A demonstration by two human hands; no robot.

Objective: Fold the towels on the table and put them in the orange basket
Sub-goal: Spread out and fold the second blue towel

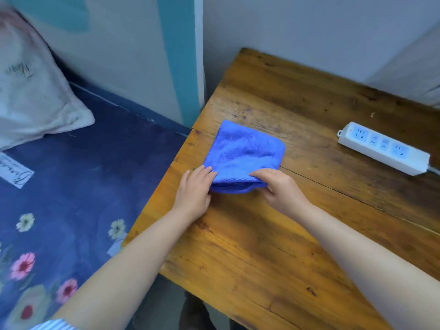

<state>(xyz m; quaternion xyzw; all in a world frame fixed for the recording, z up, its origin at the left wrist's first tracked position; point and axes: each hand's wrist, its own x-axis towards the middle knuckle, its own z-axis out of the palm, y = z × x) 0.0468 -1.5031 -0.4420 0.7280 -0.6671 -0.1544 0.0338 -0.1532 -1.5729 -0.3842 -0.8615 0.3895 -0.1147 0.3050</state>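
Observation:
A blue towel (245,153), folded into a rough square, lies near the left edge of the wooden table (273,246). My left hand (194,191) holds its near left corner, fingers over the top and thumb under the edge. My right hand (278,189) pinches the near right corner, fingers curled over the folded layers. The near edge of the towel is lifted slightly, showing the layers. No orange basket is in view.
A white power strip (383,148) lies on the table at the right, its cable running off right. A bed with a dark blue floral sheet (71,198) and a pale pillow (31,91) stands left of the table. Walls close the back.

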